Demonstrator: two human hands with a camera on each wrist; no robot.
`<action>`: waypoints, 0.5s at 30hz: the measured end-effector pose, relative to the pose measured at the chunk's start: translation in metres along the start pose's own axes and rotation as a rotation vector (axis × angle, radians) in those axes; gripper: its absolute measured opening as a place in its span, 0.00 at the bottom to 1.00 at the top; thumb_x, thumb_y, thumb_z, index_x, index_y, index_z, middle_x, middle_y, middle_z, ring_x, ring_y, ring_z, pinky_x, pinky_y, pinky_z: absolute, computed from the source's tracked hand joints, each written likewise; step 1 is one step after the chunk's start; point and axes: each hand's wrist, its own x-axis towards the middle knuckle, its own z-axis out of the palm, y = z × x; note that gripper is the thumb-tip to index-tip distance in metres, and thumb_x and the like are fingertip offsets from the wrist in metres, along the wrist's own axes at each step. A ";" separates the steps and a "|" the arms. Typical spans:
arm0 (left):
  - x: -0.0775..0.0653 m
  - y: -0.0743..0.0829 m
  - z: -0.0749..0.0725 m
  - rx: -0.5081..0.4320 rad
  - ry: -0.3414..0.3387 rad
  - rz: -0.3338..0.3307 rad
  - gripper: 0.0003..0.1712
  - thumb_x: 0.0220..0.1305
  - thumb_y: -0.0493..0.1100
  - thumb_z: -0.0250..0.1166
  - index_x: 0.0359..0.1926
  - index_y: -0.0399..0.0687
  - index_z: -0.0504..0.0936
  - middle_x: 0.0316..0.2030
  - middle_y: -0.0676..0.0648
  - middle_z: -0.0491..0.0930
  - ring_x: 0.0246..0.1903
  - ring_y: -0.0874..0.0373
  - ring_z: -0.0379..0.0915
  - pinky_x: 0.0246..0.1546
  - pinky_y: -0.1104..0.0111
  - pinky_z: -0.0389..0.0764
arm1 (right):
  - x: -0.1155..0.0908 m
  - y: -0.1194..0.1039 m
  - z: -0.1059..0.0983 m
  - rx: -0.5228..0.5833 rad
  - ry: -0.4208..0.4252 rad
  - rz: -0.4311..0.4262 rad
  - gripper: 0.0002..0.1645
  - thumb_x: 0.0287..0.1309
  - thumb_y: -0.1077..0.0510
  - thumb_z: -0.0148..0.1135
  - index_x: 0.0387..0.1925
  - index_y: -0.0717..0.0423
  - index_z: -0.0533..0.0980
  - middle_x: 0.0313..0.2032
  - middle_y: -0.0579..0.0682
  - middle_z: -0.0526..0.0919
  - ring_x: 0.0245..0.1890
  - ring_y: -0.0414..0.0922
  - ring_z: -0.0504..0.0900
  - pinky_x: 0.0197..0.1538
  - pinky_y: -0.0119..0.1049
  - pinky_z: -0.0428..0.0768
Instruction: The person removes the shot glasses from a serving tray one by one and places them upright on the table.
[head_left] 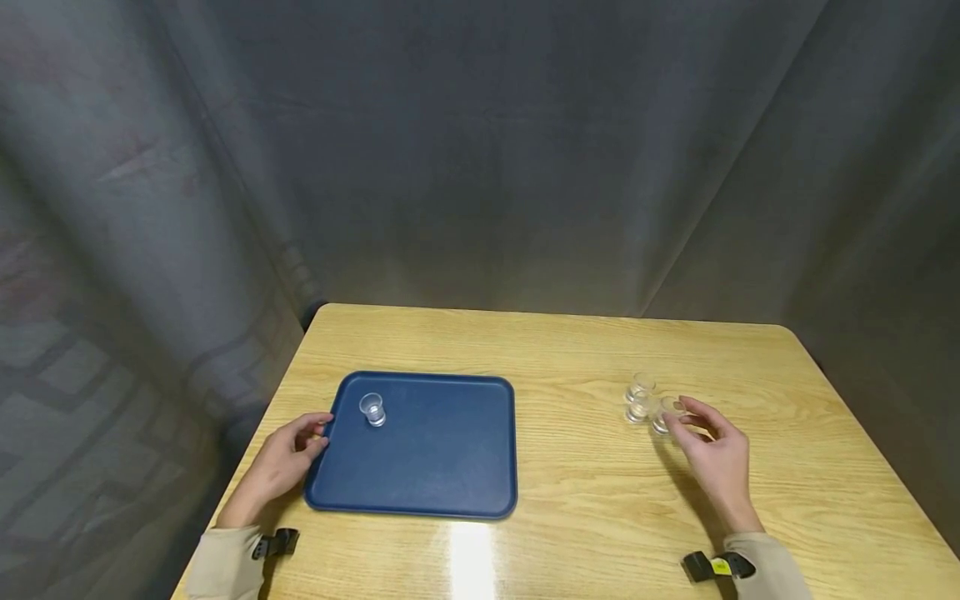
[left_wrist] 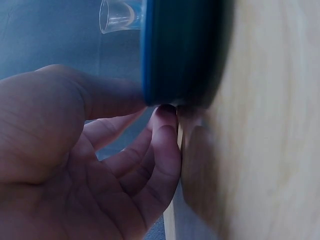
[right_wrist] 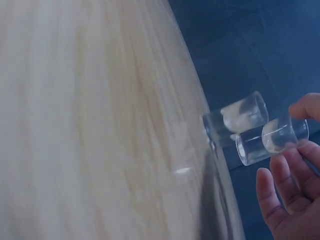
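My left hand (head_left: 283, 460) grips the left rim of a blue tray (head_left: 442, 475). In the left wrist view the thumb lies against the rim and curled fingers touch its underside. A clear shot glass (head_left: 373, 409) stands upright on the tray near its back left corner. Over on the right, my right hand (head_left: 716, 450) pinches another shot glass (right_wrist: 272, 141) near its rim, between thumb and fingertips. Its base looks slightly off the wood in the right wrist view. Two more shot glasses, a back one (head_left: 642, 384) and a front one (head_left: 638, 408), stand close beside it.
Everything stands on a light wooden table (head_left: 570, 500) with rounded far corners. Dark grey curtains (head_left: 480, 167) hang behind it and at both sides. Bare wood lies between the tray and the group of glasses.
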 end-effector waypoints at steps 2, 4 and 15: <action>0.000 0.000 0.000 -0.004 -0.001 0.000 0.21 0.73 0.33 0.66 0.64 0.34 0.81 0.45 0.41 0.83 0.38 0.58 0.74 0.38 0.72 0.73 | 0.004 0.003 0.000 -0.025 0.005 -0.004 0.25 0.60 0.62 0.77 0.58 0.65 0.84 0.36 0.21 0.84 0.37 0.22 0.82 0.38 0.16 0.78; 0.000 0.001 0.000 -0.006 -0.003 -0.001 0.21 0.73 0.33 0.66 0.64 0.34 0.81 0.46 0.41 0.83 0.38 0.58 0.74 0.38 0.72 0.73 | 0.007 0.006 0.000 -0.053 0.000 -0.005 0.26 0.60 0.60 0.77 0.59 0.64 0.84 0.37 0.19 0.83 0.37 0.21 0.82 0.37 0.16 0.77; 0.000 0.002 -0.001 0.004 -0.010 -0.016 0.21 0.74 0.33 0.66 0.65 0.35 0.80 0.46 0.41 0.83 0.40 0.55 0.75 0.39 0.71 0.74 | 0.015 0.007 0.002 -0.146 -0.083 0.041 0.29 0.65 0.53 0.75 0.64 0.59 0.81 0.39 0.18 0.80 0.38 0.18 0.79 0.40 0.16 0.76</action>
